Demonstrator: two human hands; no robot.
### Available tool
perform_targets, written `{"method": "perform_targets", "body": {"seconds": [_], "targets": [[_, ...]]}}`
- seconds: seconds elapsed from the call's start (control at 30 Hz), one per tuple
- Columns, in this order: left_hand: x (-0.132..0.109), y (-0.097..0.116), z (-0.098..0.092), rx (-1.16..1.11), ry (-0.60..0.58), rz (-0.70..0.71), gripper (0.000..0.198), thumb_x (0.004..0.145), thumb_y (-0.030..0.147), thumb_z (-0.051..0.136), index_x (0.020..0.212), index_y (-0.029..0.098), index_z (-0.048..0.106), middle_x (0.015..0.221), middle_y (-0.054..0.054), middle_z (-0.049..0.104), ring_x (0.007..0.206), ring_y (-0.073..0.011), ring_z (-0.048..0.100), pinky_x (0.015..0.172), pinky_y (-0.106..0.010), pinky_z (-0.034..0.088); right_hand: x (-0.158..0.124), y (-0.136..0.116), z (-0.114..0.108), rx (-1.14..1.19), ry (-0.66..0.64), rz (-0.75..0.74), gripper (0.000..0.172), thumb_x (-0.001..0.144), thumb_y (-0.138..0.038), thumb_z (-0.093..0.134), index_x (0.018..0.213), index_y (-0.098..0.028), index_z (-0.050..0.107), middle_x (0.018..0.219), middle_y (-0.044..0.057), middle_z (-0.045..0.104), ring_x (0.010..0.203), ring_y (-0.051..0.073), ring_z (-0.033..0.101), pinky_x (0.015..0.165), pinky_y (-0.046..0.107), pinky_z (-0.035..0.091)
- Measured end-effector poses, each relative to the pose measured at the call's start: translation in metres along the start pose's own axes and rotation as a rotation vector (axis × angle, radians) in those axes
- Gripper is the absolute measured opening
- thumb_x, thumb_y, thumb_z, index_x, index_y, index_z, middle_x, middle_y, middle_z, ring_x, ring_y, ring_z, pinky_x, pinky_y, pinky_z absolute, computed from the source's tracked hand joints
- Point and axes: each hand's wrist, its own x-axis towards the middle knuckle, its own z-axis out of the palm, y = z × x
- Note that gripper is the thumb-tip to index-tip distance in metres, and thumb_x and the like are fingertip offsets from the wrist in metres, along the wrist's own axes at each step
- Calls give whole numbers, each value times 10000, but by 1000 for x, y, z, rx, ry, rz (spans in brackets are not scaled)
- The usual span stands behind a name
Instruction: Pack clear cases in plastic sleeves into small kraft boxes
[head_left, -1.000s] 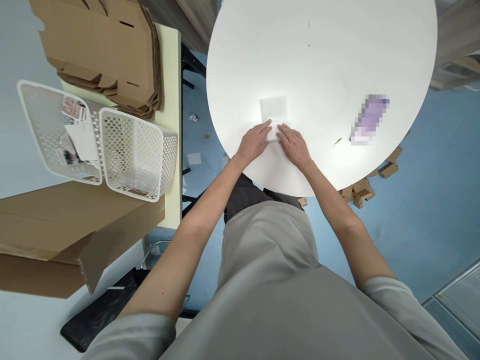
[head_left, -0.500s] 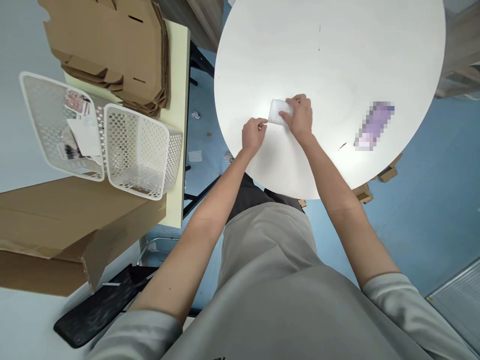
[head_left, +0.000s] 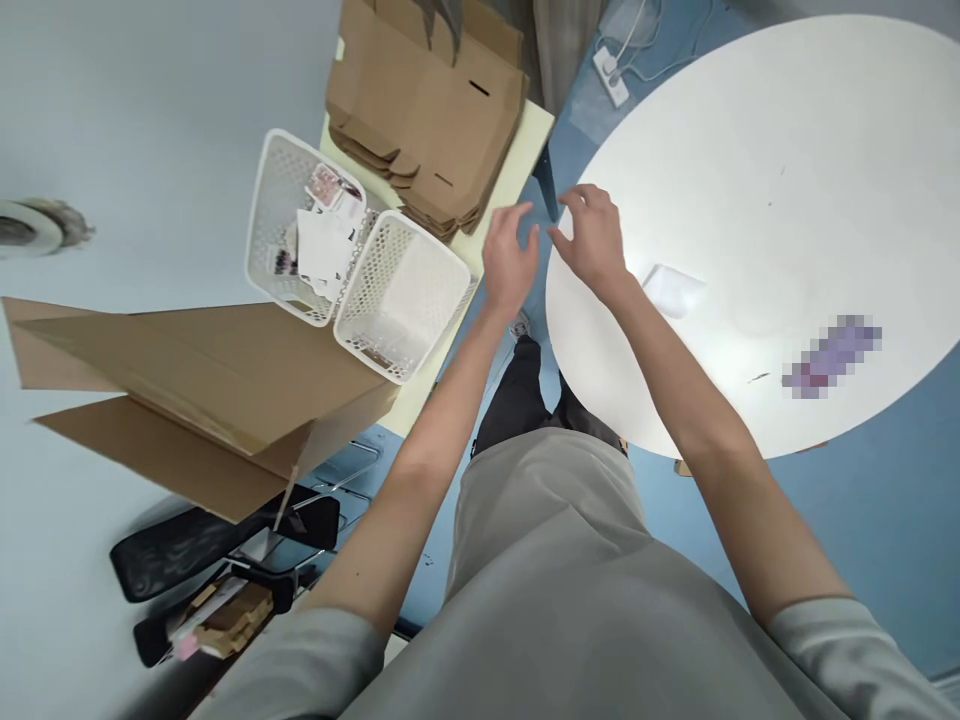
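Observation:
My left hand [head_left: 511, 258] is raised between the side table and the round table, fingers curved apart with nothing in them. Over the round table's left edge, my right hand [head_left: 592, 235] faces it, also holding nothing, thumb and fingers apart. A small white packet [head_left: 675, 290] lies flat on the white round table [head_left: 787, 120], just right of my right forearm. To the left of my left hand stand two white perforated baskets; the nearer basket [head_left: 401, 300] shows bare walls, and the farther basket [head_left: 259, 240] holds white papers and small printed items.
Flattened cardboard boxes [head_left: 427, 120] are stacked on the side table [head_left: 536, 130]. A large open carton [head_left: 217, 370] stands at the left, above black chairs [head_left: 187, 550]. A pixelated purple item [head_left: 832, 358] lies on the round table. A power strip [head_left: 611, 77] sits on the floor.
Both hands have let go of the white packet, which stays on the round table, and moved left off it. The view has turned left toward the baskets and cardboard.

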Motion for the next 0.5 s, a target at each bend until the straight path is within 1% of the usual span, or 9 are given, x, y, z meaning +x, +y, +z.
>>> {"method": "perform_targets", "body": {"seconds": [0.07, 0.1, 0.17, 0.2, 0.27, 0.33, 0.4, 0.43, 0.5], "targets": [[29, -18, -31, 36, 80, -10, 303, 1143, 254, 641, 1443, 280, 679, 1524, -82, 724, 1433, -234, 663, 1308, -443, 520, 31, -33, 14, 1, -32, -13, 602, 1150, -732, 504, 1457, -233, 641, 1621, 180, 612, 1531, 414, 518, 1354, 667, 435], [43, -28, -42, 66, 74, -37, 316, 1118, 283, 707, 1434, 270, 693, 1523, -94, 731, 1438, -255, 663, 1313, -454, 512, 44, -46, 20, -2, -44, -8, 601, 1152, -736, 488, 1456, -241, 643, 1615, 172, 620, 1526, 406, 528, 1359, 650, 443], [68, -47, -57, 132, -11, -108, 394, 1045, 413, 844, 1371, 220, 735, 1493, -130, 760, 1418, -315, 676, 1312, -512, 500, 62, -65, 33, -11, -68, 17, 618, 1154, -739, 454, 1468, -239, 639, 1600, 174, 636, 1517, 406, 546, 1361, 641, 453], [79, -57, -60, 150, -68, -138, 456, 1015, 504, 875, 1326, 194, 753, 1451, -145, 783, 1402, -336, 681, 1308, -541, 492, 67, -70, 39, -14, -81, 32, 639, 1151, -749, 438, 1482, -238, 632, 1600, 176, 639, 1520, 411, 549, 1359, 648, 457], [94, -72, -60, 150, -155, -166, 560, 1001, 668, 834, 1232, 161, 780, 1344, -160, 820, 1361, -355, 693, 1291, -575, 484, 70, -74, 50, -13, -97, 59, 686, 1135, -786, 422, 1512, -247, 617, 1611, 175, 640, 1538, 425, 542, 1349, 668, 468], [103, -85, -58, 117, -203, -164, 598, 1014, 744, 764, 1188, 174, 804, 1303, -153, 830, 1337, -351, 697, 1277, -572, 482, 68, -71, 58, 0, -87, 79, 711, 1119, -820, 424, 1524, -267, 614, 1615, 162, 647, 1552, 430, 535, 1342, 681, 475], [107, -93, -56, 81, -219, -145, 561, 1004, 740, 763, 1188, 215, 829, 1331, -141, 828, 1340, -355, 696, 1261, -559, 495, 65, -65, 65, 6, -46, 96, 701, 1129, -812, 421, 1498, -257, 638, 1585, 161, 670, 1520, 423, 566, 1337, 679, 482], [108, -96, -55, 60, -218, -133, 511, 996, 708, 784, 1193, 240, 837, 1339, -129, 827, 1351, -358, 693, 1255, -551, 502, 64, -62, 68, 6, -23, 105, 694, 1137, -801, 420, 1479, -245, 652, 1558, 165, 684, 1494, 420, 589, 1331, 678, 488], [109, -97, -55, 59, -212, -103, 378, 994, 579, 823, 1193, 258, 836, 1342, -115, 824, 1356, -353, 693, 1253, -533, 512, 62, -55, 73, 7, 18, 119, 691, 1141, -796, 429, 1461, -232, 670, 1490, 173, 707, 1449, 421, 629, 1310, 686, 506]]}}
